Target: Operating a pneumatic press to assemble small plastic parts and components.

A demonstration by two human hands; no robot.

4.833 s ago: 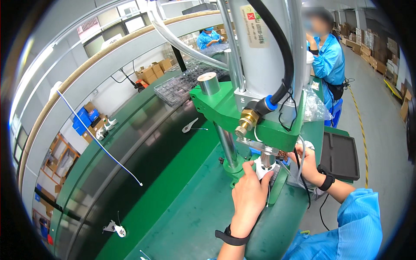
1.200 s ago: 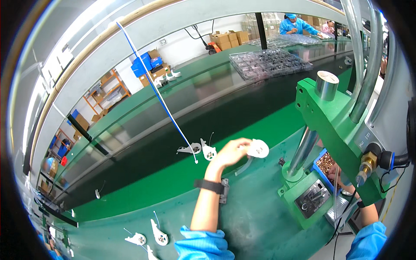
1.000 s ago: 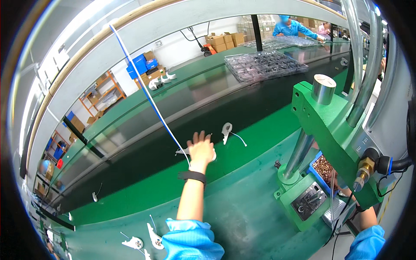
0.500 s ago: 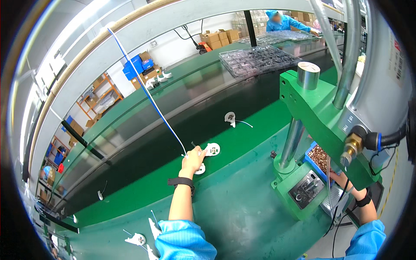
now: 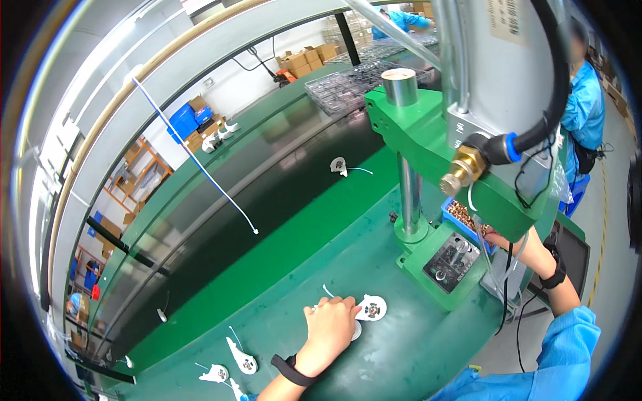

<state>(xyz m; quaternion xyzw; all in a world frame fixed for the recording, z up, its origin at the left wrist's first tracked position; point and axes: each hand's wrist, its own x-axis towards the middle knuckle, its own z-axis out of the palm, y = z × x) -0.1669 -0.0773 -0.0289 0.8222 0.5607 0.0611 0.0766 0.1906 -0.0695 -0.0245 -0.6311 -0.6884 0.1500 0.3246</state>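
My left hand (image 5: 331, 327) is closed around a white round plastic part (image 5: 372, 308) with a metal-looking centre, above the green worktop. A second white disc (image 5: 356, 330) shows beneath its fingers, and a thin white wire sticks out beside it. My right hand (image 5: 511, 240) reaches to a blue bin (image 5: 451, 212) of small copper-coloured pieces (image 5: 461, 214); the green press arm and tubes partly cover its fingers, so its grip is hidden. Between the hands stands the green press (image 5: 428, 267), with a dark fixture plate (image 5: 453, 262) on its base.
White parts with wires (image 5: 242, 356) lie on the worktop at lower left. Another wired white part (image 5: 339, 166) sits on the green conveyor belt (image 5: 267, 267). A blue-white cord (image 5: 200, 164) hangs over the belt. Clear trays (image 5: 341, 90) are stacked beyond. A person (image 5: 585, 107) is at right.
My left hand has drawn the white parts off the belt, toward me and right, over the worktop. My right hand stays at the bin. The view has turned right, bringing another person in.
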